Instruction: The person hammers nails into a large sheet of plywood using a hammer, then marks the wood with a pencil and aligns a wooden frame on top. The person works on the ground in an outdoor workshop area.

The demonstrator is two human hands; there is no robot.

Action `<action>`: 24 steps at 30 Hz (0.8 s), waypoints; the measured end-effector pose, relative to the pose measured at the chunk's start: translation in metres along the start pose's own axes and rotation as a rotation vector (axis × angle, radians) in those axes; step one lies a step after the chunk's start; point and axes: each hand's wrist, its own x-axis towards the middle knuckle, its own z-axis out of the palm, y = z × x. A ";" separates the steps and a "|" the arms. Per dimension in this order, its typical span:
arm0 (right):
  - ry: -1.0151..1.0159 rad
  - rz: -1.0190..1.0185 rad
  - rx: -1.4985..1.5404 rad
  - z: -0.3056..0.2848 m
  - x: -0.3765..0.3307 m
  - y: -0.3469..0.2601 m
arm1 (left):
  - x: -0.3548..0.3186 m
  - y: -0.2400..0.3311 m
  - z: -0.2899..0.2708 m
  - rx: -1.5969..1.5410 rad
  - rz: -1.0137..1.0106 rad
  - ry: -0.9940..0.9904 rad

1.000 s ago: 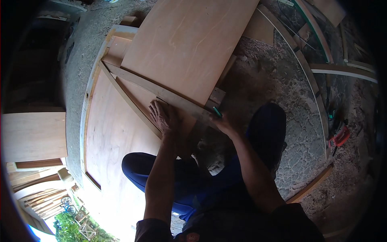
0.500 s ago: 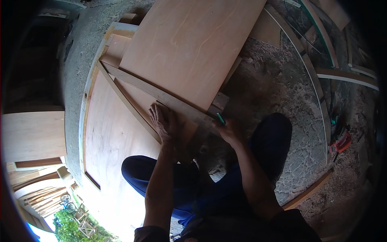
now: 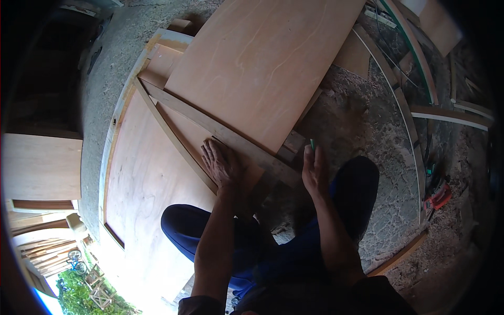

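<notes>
My left hand (image 3: 222,165) lies flat with its fingers apart on a piece of plywood (image 3: 181,123). Its fingertips come close to a long straight wooden strip (image 3: 220,128), which runs slantwise along the edge of a large plywood sheet (image 3: 257,58). On the hand's other side, a narrower wooden strip (image 3: 173,134) meets the long one at the upper left. My right hand (image 3: 315,170) is raised just beyond the long strip's near end. It grips a thin green stick like a pencil or pen (image 3: 312,143), with only its tip showing.
A pale panel (image 3: 142,168) with a light wooden border lies left. A red power tool (image 3: 439,197) rests on the dusty floor at right, near a long curved wooden strip (image 3: 401,100). More plywood (image 3: 42,167) stands far left. My bent knees flank the work.
My right hand has lifted off the long strip's end and moved right, its green stick now pointing up. My left hand stays on the plywood; the view has shifted slightly.
</notes>
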 end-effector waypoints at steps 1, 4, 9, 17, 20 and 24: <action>-0.024 -0.045 0.080 -0.001 0.003 -0.010 | -0.001 0.001 -0.001 0.005 -0.014 -0.005; -0.142 -0.197 0.219 0.010 0.019 -0.042 | 0.000 0.001 -0.005 -0.002 -0.068 -0.025; -0.374 -0.405 0.481 0.097 0.067 -0.127 | -0.001 -0.007 -0.005 -0.052 -0.089 -0.039; -0.476 -0.772 0.474 0.266 0.144 -0.215 | 0.000 -0.003 0.006 -0.118 -0.075 -0.066; -0.507 -0.927 0.216 0.294 0.137 -0.244 | -0.007 -0.011 -0.001 -0.124 -0.069 -0.038; -0.507 -0.981 0.044 0.312 0.142 -0.262 | -0.009 -0.011 -0.002 -0.114 -0.068 -0.030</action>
